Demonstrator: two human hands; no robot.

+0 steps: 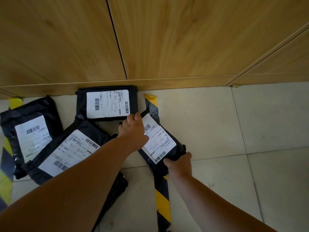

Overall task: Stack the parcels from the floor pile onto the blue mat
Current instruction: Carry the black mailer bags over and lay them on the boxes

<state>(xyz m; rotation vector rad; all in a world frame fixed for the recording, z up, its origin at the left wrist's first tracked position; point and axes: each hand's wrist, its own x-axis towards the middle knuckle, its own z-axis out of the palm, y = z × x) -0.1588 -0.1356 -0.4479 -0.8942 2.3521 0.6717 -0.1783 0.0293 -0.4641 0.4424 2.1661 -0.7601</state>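
Evidently both hands take one black parcel (160, 141) at opposite ends for a level lift off the floor (234, 123): right hand (179, 166) fingers curled under its near end, left hand (132, 129) fingers curled over its far corner; blue mat unseen.

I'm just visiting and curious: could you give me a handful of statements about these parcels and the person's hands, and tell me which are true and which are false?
1. Both hands are on the same parcel. True: the left hand and the right hand are on opposite ends of the right-hand parcel.
2. The parcels are wrapped in brown cardboard. False: they are in black plastic bags with white labels.
3. One parcel lies against the wooden wall. True.
4. The blue mat is visible beside the pile. False: no blue mat shows in this view.
5. Yellow and black striped tape runs across the floor. True.
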